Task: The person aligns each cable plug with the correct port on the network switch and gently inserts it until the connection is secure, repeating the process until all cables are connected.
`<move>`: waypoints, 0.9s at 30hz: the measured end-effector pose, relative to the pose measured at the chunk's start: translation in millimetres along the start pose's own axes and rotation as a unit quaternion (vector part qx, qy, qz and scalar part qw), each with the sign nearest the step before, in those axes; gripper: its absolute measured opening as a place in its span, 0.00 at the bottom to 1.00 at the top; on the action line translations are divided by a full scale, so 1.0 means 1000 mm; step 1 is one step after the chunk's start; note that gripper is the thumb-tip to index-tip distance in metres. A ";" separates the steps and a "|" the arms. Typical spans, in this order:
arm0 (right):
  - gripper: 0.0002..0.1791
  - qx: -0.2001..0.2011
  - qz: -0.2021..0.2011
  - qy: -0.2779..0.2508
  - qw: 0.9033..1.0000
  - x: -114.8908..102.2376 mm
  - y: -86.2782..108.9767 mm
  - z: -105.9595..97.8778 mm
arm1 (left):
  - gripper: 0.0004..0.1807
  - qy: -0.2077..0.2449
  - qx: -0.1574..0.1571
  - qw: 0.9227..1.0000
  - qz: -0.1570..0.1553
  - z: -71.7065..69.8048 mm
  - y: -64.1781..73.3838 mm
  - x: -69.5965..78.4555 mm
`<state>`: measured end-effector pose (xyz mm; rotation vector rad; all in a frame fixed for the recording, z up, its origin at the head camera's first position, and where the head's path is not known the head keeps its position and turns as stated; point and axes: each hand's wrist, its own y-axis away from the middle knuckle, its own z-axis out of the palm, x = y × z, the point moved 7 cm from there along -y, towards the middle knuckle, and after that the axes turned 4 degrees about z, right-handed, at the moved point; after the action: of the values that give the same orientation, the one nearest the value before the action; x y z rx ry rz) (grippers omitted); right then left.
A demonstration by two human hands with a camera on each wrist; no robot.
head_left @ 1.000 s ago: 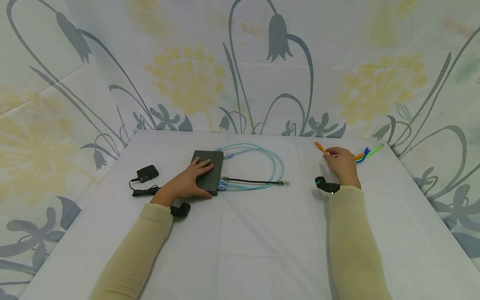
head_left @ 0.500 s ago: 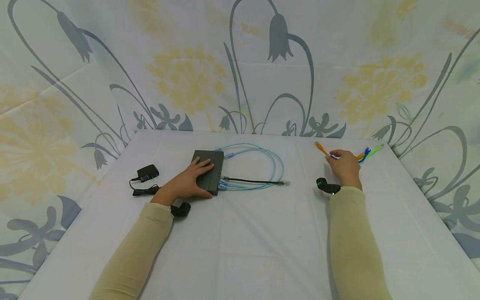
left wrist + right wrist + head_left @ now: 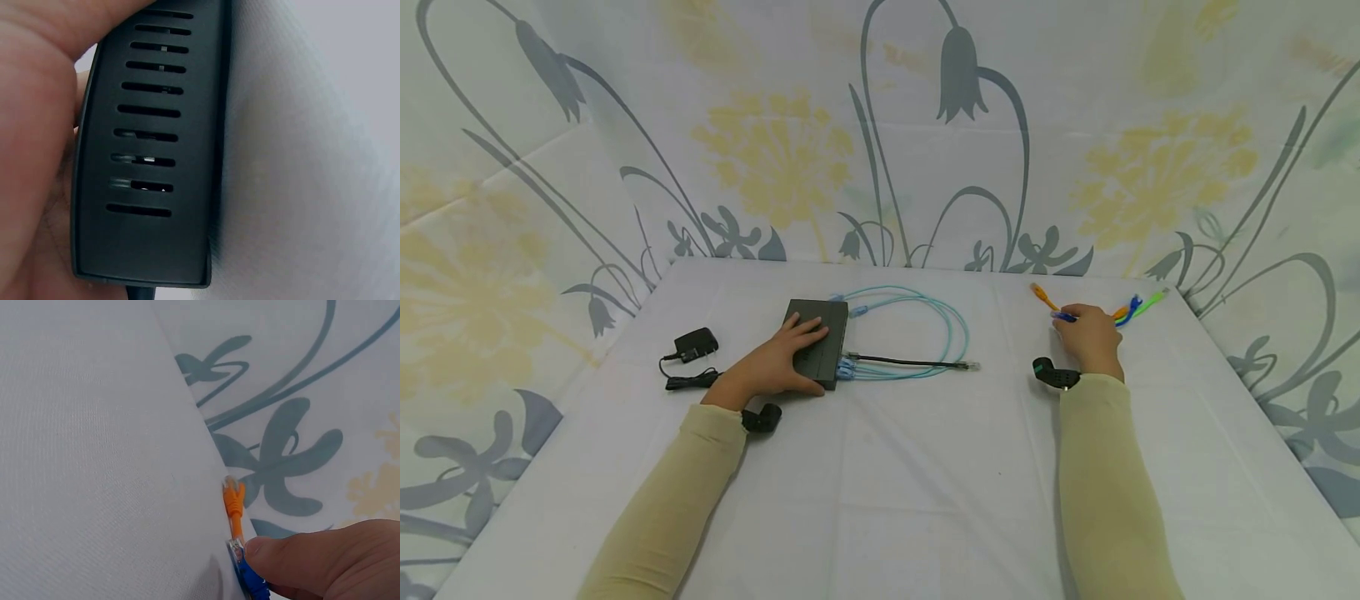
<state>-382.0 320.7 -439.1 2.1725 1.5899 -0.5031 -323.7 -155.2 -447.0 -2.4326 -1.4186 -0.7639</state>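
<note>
My left hand (image 3: 775,358) rests with fingers spread over the dark network switch (image 3: 833,321), thumb along its near side. In the left wrist view the vented side of the switch (image 3: 144,244) shows beside the hand (image 3: 31,137). At the back right, my right hand (image 3: 1092,340) pinches a blue network cable (image 3: 1063,316) near its plug. An orange network cable (image 3: 1040,293) lies just beyond, and the right wrist view shows its plug (image 3: 233,500) close to the blue one (image 3: 253,578). A bright green cable (image 3: 1150,302) pokes out behind the hand.
Light blue cables (image 3: 962,321) loop out from the right side of the switch. A short black cable (image 3: 902,361) extends from it, its other plug loose. Left of the switch sits a black power adapter (image 3: 696,345) with a bundled cord. A patterned cloth backs the white table (image 3: 925,500).
My right hand has let go of the orange cable, shifted slightly right and toward me, and taken hold of the blue cable. My left hand stays on the switch.
</note>
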 end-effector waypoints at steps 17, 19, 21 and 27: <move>0.23 0.005 -0.025 0.030 0.999 0.000 0.002 0.000 | 0.58 -0.001 0.002 1.000 0.000 0.000 0.001 0.001; 0.22 0.006 -0.025 0.031 0.999 0.000 0.002 0.000 | 0.58 -0.001 0.002 1.000 -0.001 0.000 0.001 0.001; 0.22 0.007 -0.024 0.029 0.999 0.001 0.001 0.000 | 0.58 -0.001 0.002 1.000 -0.003 0.000 0.000 0.000; 0.20 0.002 -0.020 0.036 0.999 0.002 0.002 0.001 | 0.57 -0.001 0.002 1.000 -0.004 0.000 0.000 0.001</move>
<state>-379.2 321.8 -440.7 2.1883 1.6738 -0.4441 -323.8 -154.5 -446.7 -2.4265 -1.4302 -0.7601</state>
